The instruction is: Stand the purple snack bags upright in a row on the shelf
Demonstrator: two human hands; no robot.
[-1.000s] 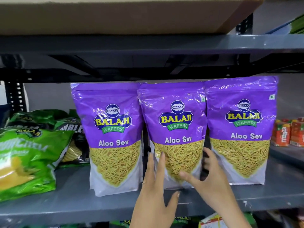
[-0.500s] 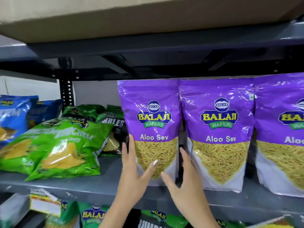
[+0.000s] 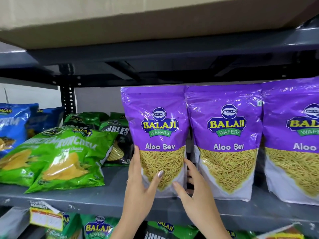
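Note:
Three purple Aloo Sev bags stand upright side by side on the grey shelf [image 3: 107,199]. The left purple bag [image 3: 157,118] is held at its lower part between both hands. My left hand [image 3: 139,187] grips its left edge, thumb across the front. My right hand [image 3: 193,192] grips its right edge, fingers reaching into the gap beside the middle purple bag [image 3: 226,125]. The right purple bag [image 3: 293,128] is cut off by the frame edge.
Green chip bags [image 3: 57,157] lie flat to the left, with dark green bags [image 3: 112,133] behind and blue bags [image 3: 13,123] at far left. A cardboard box [image 3: 138,19] sits on the shelf above. More snack bags [image 3: 96,228] fill the shelf below.
The view swung left. My hands shifted from the middle purple bag to the left one and closed on its two sides.

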